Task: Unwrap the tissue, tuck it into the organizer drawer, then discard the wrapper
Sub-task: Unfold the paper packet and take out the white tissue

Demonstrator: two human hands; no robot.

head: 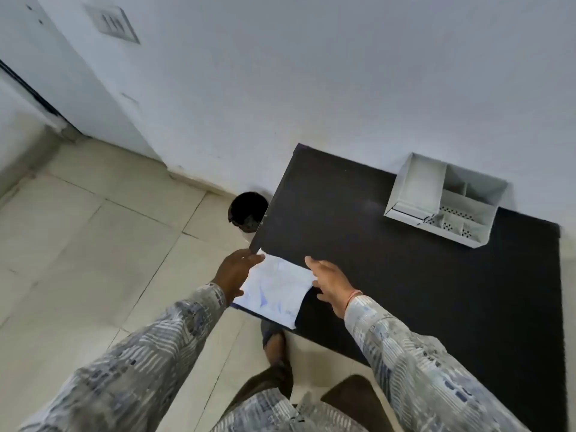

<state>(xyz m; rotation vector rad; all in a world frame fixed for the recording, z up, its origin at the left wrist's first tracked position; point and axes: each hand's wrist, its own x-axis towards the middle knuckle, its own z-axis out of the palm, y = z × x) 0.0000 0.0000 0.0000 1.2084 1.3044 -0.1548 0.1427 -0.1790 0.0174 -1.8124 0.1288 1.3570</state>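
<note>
A wrapped tissue pack (274, 291), white with pale blue print, lies at the near left corner of the black table (405, 275) and hangs partly over the edge. My left hand (235, 271) grips its left side, thumb on top near the far corner. My right hand (330, 283) rests against its right edge, fingers spread on the table. The white desk organizer (442, 198) stands at the table's back by the wall; it has several open compartments and a tray section on its left. I cannot tell which part is the drawer.
A round black bin (247, 212) stands on the tiled floor beside the table's left edge, against the wall. My foot (276, 341) shows below the table's near edge. A switch plate (112, 24) is on the wall at upper left.
</note>
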